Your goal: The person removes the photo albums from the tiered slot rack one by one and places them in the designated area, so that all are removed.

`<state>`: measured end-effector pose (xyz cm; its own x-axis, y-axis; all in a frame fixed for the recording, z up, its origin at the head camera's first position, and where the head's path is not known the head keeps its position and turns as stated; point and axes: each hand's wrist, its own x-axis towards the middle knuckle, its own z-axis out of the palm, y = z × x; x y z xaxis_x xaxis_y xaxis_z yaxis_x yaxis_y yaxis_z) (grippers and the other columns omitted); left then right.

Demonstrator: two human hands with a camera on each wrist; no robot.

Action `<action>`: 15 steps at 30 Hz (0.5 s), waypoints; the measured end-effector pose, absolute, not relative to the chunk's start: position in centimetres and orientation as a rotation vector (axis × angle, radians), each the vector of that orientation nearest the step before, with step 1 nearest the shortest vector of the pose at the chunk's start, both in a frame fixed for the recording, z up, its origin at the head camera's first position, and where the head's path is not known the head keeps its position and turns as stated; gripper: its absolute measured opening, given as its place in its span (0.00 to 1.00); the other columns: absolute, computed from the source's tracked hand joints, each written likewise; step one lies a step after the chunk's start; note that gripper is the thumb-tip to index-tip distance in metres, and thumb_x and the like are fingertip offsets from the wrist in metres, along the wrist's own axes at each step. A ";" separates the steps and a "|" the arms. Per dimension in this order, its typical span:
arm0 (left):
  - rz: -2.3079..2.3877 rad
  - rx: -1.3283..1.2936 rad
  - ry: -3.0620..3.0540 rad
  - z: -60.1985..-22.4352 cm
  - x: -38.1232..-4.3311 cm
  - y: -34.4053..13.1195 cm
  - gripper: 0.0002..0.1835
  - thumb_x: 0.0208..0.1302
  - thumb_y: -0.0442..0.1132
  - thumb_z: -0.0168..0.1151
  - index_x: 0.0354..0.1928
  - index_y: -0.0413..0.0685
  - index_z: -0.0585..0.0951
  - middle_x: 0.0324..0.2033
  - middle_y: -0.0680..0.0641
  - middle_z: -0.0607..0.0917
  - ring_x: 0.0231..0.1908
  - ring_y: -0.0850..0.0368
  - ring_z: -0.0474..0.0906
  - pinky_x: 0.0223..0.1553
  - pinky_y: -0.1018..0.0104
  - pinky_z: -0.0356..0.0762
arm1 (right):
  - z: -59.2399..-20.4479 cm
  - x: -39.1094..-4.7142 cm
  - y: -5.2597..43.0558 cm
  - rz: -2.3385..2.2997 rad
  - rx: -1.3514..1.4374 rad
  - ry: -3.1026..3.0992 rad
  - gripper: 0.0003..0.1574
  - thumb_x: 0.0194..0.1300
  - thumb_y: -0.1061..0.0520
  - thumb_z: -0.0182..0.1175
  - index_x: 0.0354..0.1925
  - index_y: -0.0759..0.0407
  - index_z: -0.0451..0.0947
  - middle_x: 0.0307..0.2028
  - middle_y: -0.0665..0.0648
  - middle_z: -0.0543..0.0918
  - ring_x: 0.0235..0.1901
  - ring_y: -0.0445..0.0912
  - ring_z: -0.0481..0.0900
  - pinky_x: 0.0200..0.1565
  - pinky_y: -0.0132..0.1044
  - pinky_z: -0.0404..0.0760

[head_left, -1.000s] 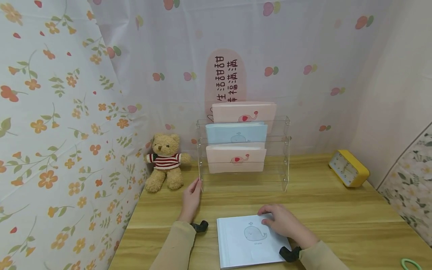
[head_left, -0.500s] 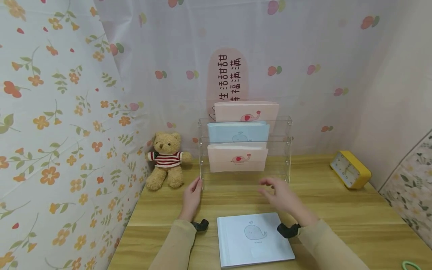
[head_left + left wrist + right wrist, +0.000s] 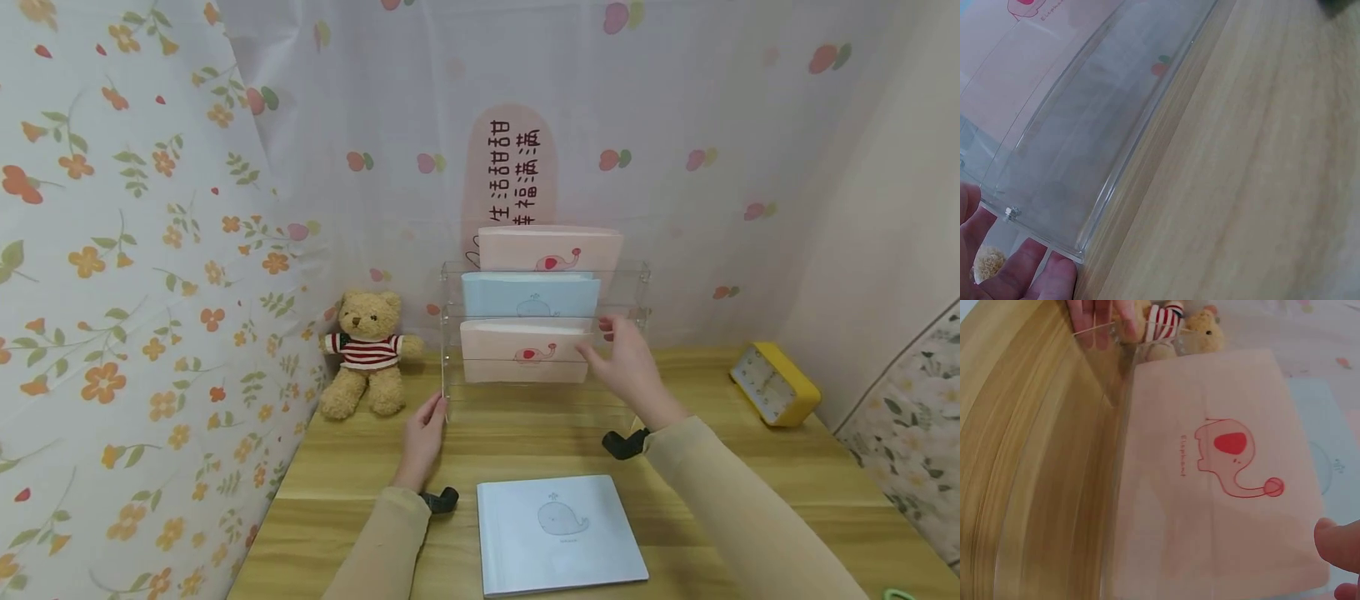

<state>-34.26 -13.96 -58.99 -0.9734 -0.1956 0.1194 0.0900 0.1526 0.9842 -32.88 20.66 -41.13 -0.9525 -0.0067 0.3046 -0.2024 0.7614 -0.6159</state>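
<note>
A clear acrylic rack (image 3: 546,402) holds a pink booklet at the back, a light blue booklet (image 3: 491,293) in the middle and a pink elephant booklet (image 3: 487,354) in front. My left hand (image 3: 423,437) grips the rack's lower left side edge; in the left wrist view its fingers (image 3: 1019,269) lie at the panel's edge. My right hand (image 3: 626,367) is at the right edge of the front pink booklet, thumb (image 3: 1338,544) by its upper corner, other fingers loosely bent and partly out of view. A pale blue whale booklet (image 3: 558,533) lies flat on the table.
A teddy bear (image 3: 367,354) in a striped shirt sits left of the rack. A yellow clock (image 3: 776,383) stands at the right on the wooden table (image 3: 720,467). Printed cloth hangs behind and on the left. A green ring (image 3: 896,594) shows at the lower right edge.
My right hand has left the whale booklet on the table and moved up and forward to the front pink booklet in the rack. The left hand has stayed on the rack's side.
</note>
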 end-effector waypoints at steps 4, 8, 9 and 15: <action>-1.896 0.095 -2.222 -58.8 -34.0 -14.2 0.24 0.84 0.51 0.63 0.72 0.47 0.84 0.68 0.39 0.87 0.72 0.41 0.81 0.74 0.41 0.79 | -41.4 -33.8 20.3 1.042 0.116 -2.667 0.47 0.80 0.46 0.68 0.80 0.70 0.61 0.72 0.75 0.74 0.71 0.70 0.75 0.73 0.68 0.76; -1.878 0.093 -2.237 -58.6 -33.9 -14.2 0.24 0.84 0.52 0.63 0.72 0.48 0.84 0.68 0.39 0.87 0.72 0.40 0.81 0.73 0.41 0.79 | -41.4 -34.5 20.2 1.089 0.113 -2.643 0.47 0.78 0.48 0.70 0.80 0.67 0.62 0.71 0.73 0.75 0.70 0.70 0.76 0.72 0.67 0.78; -1.874 0.095 -2.240 -58.6 -33.9 -14.2 0.24 0.84 0.52 0.62 0.72 0.48 0.84 0.68 0.39 0.87 0.72 0.40 0.81 0.73 0.41 0.79 | -41.3 -34.7 20.2 1.096 0.121 -2.637 0.47 0.77 0.48 0.71 0.80 0.67 0.62 0.71 0.73 0.75 0.70 0.70 0.77 0.72 0.67 0.79; -1.893 0.109 -2.229 -58.7 -34.0 -14.2 0.25 0.83 0.53 0.63 0.72 0.49 0.84 0.68 0.39 0.87 0.72 0.40 0.81 0.74 0.41 0.78 | -41.3 -35.6 19.8 1.109 0.137 -2.613 0.43 0.74 0.49 0.74 0.75 0.64 0.68 0.67 0.72 0.77 0.65 0.69 0.81 0.68 0.66 0.82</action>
<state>-33.98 -14.19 -58.68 -0.9742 -0.1944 0.1147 0.0817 0.1699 0.9821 -35.57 19.82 -41.29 -0.9509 0.0284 0.3083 -0.2021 0.6974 -0.6876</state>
